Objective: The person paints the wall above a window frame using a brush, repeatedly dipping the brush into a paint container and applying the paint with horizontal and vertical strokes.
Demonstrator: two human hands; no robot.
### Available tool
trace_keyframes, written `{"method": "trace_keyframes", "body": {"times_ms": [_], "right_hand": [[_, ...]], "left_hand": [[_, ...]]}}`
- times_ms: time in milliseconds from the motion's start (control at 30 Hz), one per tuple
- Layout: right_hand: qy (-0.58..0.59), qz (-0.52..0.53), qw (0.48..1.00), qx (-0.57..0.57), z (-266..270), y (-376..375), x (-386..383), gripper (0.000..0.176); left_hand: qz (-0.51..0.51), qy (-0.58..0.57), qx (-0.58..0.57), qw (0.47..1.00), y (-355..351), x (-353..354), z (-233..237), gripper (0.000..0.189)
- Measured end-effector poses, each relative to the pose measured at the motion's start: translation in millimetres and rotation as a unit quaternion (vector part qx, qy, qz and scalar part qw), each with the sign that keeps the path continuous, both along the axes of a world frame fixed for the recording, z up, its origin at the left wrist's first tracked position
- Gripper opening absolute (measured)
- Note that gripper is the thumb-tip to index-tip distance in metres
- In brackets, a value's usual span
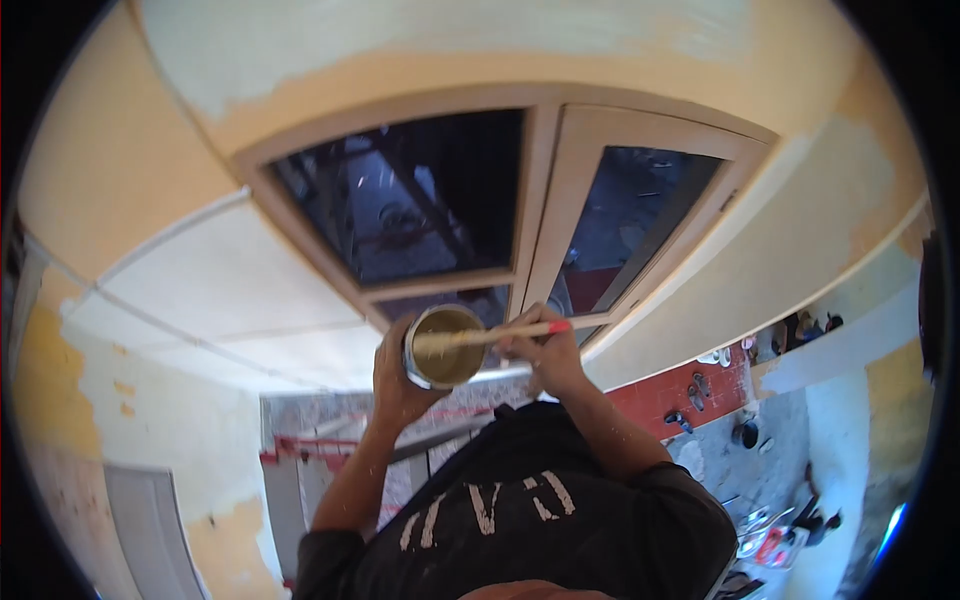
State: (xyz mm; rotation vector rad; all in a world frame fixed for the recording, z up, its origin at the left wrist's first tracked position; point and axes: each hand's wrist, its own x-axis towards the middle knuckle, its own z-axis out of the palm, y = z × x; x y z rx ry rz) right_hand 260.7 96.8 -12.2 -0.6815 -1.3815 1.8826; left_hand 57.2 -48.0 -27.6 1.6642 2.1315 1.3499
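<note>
My left hand (397, 380) is wrapped round the side of a small paint can (445, 374), tilted so that its opening faces me. Yellowish-tan paint shows inside. Between the fingers of my right hand (545, 355) is a paintbrush (508, 332) with a light wooden handle and a red end. Its pale, paint-covered head lies across the can's opening, pointing left. Both hands are close together at chest height, in front of the lower part of a wood-framed window (535, 200).
Wall around the window is patchy cream, orange and whitish (300, 80). Below me are red and grey scaffold-like bars (310, 450). At lower right, sandals (698, 385) lie on a red floor (640, 400), a black bucket (745, 433) stands on concrete, and a person (815, 520) is farther down.
</note>
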Motion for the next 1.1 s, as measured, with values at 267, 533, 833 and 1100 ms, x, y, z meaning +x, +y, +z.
{"method": "trace_keyframes", "body": {"times_ms": [267, 533, 833, 1100], "right_hand": [[0.151, -0.019, 0.968, -0.200, -12, 0, -1, 0.015], [0.196, 0.022, 0.936, -0.290, -32, 2, -3, 0.006], [0.192, 0.109, 0.942, -0.254, -11, 3, -6, 0.019], [0.217, 0.118, 0.942, -0.225, -20, 3, -7, 0.011]], "left_hand": [[0.019, -0.012, -0.021, 1.000, -3, 1, 2, 0.110], [-0.006, -0.068, -0.028, 0.997, -4, 2, 2, 0.107], [-0.022, -0.169, 0.039, 0.985, 2, 12, 13, 0.097], [0.000, -0.141, 0.018, 0.990, 3, 8, 10, 0.096]]}}
